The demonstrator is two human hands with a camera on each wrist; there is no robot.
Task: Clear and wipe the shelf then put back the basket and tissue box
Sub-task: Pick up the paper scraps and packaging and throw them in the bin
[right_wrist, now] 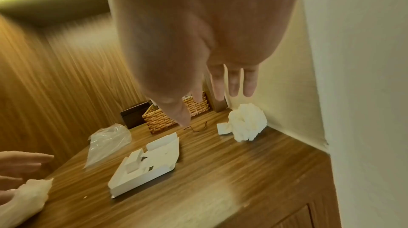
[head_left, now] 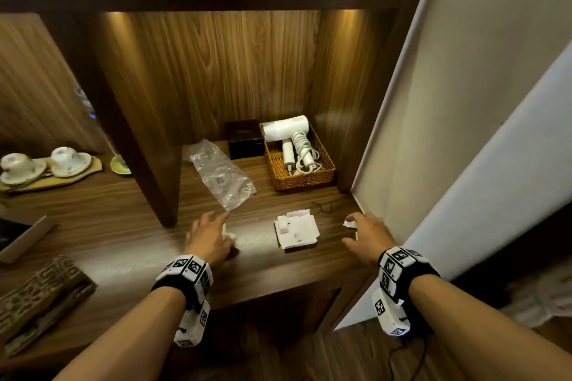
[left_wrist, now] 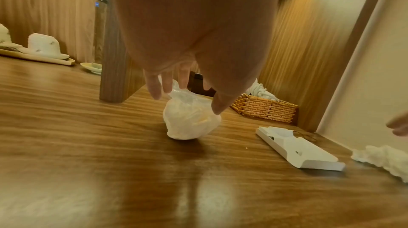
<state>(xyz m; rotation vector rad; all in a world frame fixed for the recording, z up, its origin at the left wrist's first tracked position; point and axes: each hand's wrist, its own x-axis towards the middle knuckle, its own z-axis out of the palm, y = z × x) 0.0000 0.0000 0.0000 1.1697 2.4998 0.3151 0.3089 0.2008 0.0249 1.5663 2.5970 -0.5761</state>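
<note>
A wicker basket point(head_left: 301, 161) holding a white hair dryer point(head_left: 289, 128) stands at the back right of the wooden shelf point(head_left: 263, 260), with a dark tissue box point(head_left: 244, 139) to its left. My left hand point(head_left: 210, 237) hovers open just above a small knotted white bag point(left_wrist: 190, 122), fingers spread, not gripping it. My right hand point(head_left: 365, 233) is open above a crumpled white tissue point(right_wrist: 246, 123) by the right wall. Between the hands lies a flattened white carton point(head_left: 297, 230). A clear plastic bag point(head_left: 221, 173) lies beyond the left hand.
A vertical wooden divider point(head_left: 154, 164) bounds the alcove on the left, a pale wall point(head_left: 433, 133) on the right. Upturned teacups on saucers point(head_left: 46, 164) sit on a tray at far left. A thin dark loop point(head_left: 325, 206) lies in front of the basket.
</note>
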